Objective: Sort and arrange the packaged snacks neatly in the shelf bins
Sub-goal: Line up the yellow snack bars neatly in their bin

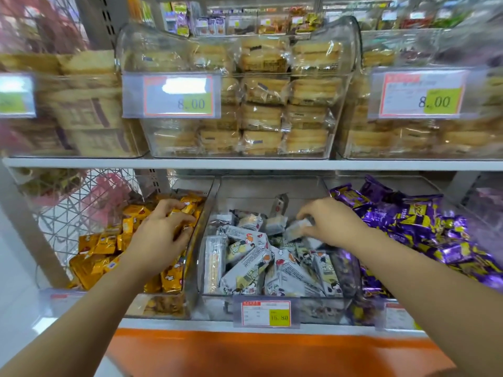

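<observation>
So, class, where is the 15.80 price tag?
In the head view, the price tag hangs low and central, on the front of the white snack bin.

The left hand carries one thin metallic ring on a finger. The right hand and both forearms are bare.

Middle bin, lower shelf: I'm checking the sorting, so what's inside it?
Jumbled white-and-grey snack packets fill the middle bin; the right hand pinches one near the back. What lies under the top layer and under the hand is covered.
</observation>
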`<state>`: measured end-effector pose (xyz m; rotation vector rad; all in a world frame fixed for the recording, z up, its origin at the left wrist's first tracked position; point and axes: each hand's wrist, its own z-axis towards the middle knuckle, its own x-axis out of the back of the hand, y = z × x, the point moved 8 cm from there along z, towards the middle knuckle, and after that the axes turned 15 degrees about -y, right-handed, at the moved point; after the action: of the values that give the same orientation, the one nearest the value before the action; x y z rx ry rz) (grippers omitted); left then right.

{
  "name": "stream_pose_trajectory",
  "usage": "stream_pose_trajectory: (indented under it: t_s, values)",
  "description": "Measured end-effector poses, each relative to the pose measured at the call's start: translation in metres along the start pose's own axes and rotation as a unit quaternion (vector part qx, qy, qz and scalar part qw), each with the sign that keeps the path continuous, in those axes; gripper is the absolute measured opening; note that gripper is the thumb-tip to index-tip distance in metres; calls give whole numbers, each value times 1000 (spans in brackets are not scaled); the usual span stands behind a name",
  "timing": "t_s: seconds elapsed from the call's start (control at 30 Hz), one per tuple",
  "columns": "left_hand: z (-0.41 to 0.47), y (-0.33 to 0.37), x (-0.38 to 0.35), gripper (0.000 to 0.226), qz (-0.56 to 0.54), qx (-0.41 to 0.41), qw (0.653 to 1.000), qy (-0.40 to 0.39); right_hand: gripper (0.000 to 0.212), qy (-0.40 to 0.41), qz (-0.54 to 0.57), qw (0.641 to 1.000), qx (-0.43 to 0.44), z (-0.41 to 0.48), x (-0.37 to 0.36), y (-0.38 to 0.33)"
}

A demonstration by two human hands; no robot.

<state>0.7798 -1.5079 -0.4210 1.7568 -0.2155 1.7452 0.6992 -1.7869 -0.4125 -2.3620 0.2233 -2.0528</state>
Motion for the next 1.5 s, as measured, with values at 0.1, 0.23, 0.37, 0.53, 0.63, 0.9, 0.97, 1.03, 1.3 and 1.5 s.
stream_pose_trajectory:
  t_s: [0.1, 0.23, 0.37, 0.53, 0.63, 0.9, 0.97, 1.03, 1.3, 1.5]
  values:
    - [-1, 0, 1, 23, -11, -7, 1000, 2, 49, -59, 44, 992, 104, -22, 5, -34]
    - [-5, 1, 1, 22, -13, -17, 1000, 3, 61, -180, 64, 957, 217, -41, -31, -86]
    - [-15, -3, 2, 24, 12, -33, 999, 7, 51, -117, 28, 976, 183, -20, -45, -76]
    - [-25, -16, 1, 31, 15, -33, 999, -9, 46, -41, 6, 998, 37, 0, -30, -30]
    - [-24, -20, -1, 32, 12, -26, 999, -15, 42, 40, -29, 999, 22, -10, -16, -36]
    - [-24, -22, -7, 55, 12, -44, 999, -3, 27, -129, -42, 969, 205, -12, -55, -116]
    - [-26, -24, -8, 64, 35, -49, 998, -23, 14, -118, -38, 978, 167, -4, -43, -101]
    - [-28, -25, -9, 75, 63, -47, 996, -49, 13, -117, -64, 981, 140, 1, -31, -96]
    - [-34, -31, 0, 58, 102, -49, 993, 13, 34, 37, 51, 977, 202, 36, 13, -193]
    - [-44, -78, 16, 53, 87, 22, 991, 103, 48, -114, -77, 968, 210, 73, -34, -263]
